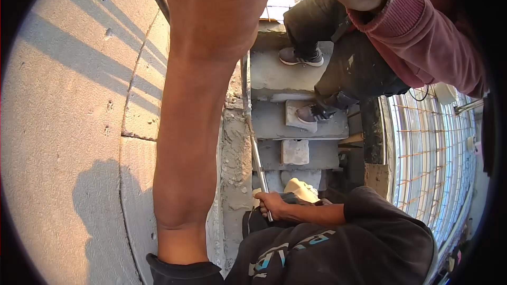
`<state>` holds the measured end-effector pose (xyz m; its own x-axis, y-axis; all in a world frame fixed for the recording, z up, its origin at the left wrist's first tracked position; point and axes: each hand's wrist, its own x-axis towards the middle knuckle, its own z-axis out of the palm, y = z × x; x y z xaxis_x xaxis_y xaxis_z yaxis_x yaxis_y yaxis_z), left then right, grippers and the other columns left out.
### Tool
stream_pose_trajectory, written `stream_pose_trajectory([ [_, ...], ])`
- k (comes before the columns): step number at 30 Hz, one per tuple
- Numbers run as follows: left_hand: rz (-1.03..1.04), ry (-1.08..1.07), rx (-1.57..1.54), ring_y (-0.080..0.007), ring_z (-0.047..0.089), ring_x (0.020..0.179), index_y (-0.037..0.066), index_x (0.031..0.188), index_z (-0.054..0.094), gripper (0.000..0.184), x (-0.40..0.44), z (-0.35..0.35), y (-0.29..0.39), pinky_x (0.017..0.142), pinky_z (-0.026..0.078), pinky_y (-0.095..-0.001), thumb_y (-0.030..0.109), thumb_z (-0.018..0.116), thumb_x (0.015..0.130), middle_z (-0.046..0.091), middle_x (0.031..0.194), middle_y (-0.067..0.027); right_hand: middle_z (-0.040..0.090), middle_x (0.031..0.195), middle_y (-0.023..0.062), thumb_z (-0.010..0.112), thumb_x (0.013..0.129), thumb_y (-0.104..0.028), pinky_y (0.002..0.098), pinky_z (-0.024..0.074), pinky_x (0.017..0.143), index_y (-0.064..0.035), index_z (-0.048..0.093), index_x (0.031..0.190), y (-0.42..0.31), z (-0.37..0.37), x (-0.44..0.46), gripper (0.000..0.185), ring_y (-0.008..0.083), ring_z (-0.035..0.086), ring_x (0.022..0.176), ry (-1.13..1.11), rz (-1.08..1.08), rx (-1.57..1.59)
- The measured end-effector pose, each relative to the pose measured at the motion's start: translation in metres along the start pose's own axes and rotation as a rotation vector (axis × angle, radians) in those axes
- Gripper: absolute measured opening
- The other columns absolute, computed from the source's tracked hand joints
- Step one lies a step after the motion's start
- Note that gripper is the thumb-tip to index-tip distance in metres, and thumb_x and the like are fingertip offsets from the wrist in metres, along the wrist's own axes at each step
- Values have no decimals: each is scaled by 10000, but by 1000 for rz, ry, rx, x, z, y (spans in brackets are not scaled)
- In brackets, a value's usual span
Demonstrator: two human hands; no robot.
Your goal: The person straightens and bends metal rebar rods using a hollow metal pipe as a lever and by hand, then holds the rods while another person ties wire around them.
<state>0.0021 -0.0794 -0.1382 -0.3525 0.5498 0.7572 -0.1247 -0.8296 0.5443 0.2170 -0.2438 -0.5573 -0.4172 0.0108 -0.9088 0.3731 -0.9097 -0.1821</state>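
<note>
While the pale wall (63, 126) is being partly covered by the raised left arm (187, 105), the left hand is being cut off by the frame, its state impossible to tell. Beside the steps (325, 153), the metal pole (255, 155) is being gripped near its lower end by the closed right hand (271, 206), the forearm being angled across the torso. Steady control is apparently being called for.

Left arm (190, 126) raised, bare, very near camera, rising from bent elbow (182, 219) past top edge. Left hand not shown, pose of its fingers unseen. Right hand (271, 206) low, well apart from left arm, closed. Right fingers (263, 210) curled inward toward palm, knuckles outward. Right wrist (285, 211) just behind fingers, roughly in line with bare right forearm (314, 214), farther back from fingers.
</note>
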Motion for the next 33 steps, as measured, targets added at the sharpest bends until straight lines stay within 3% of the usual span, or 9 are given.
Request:
stream_pose_trajectory([
  [2,-18,-114,61,-38,397,535,148,751,526,287,5,-19,6,493,377,-216,331,576,966,402,630,68,380,563,-27,643,899,-212,319,322,395,-146,428,755,2,9,0,268,110,355,432,42,-44,7],
  [5,-32,227,317,-22,215,388,177,676,435,378,0,8,5,337,204,-200,371,616,945,295,506,91,382,558,-20,646,902,-210,329,336,403,-144,422,738,8,11,4,285,123,364,425,50,-63,91],
  [14,92,237,417,-50,409,439,141,765,520,355,-8,8,-3,404,342,-180,431,615,945,450,584,47,376,590,-3,671,875,-220,336,353,420,-140,415,823,12,-11,-9,273,135,373,442,-33,82,101],
  [17,-3,144,562,-125,514,659,79,965,557,390,-17,-14,13,567,436,-246,469,571,955,538,788,-26,369,589,-5,676,873,-223,339,350,425,-146,408,826,14,-11,-5,283,134,364,439,-71,142,55],
  [22,-144,82,1205,-291,458,1326,6,1446,401,724,-111,-29,42,1033,417,-413,534,483,957,506,1382,-200,383,591,1,688,861,-234,343,353,431,-132,408,819,5,1,3,301,141,373,442,-124,108,-11],
  [25,-752,485,982,-206,571,1122,-17,1297,560,580,-241,-14,44,959,443,-330,450,595,955,602,1234,-148,409,595,9,696,855,-245,349,373,442,-115,426,821,-2,7,20,301,148,411,459,-132,78,-74],
  [28,-1172,712,1132,-249,596,1094,-42,1280,557,523,-418,-35,18,962,457,-359,381,587,974,614,1193,-183,436,602,18,702,850,-255,353,392,454,-99,447,820,-9,23,37,300,153,444,477,-143,24,-110],
  [31,-1585,996,756,-229,629,967,-6,1227,576,563,-515,-26,9,899,495,-355,500,487,996,640,1047,-132,463,614,28,703,848,-266,355,406,468,-88,473,814,-1,33,47,294,157,468,495,-106,-53,-172],
  [33,-1620,1226,532,-206,622,930,49,1182,584,613,-533,-19,0,818,509,-358,595,380,991,629,1029,-100,482,623,35,705,847,-274,356,415,477,-80,490,810,7,39,54,291,159,484,508,-58,-130,-240],
])
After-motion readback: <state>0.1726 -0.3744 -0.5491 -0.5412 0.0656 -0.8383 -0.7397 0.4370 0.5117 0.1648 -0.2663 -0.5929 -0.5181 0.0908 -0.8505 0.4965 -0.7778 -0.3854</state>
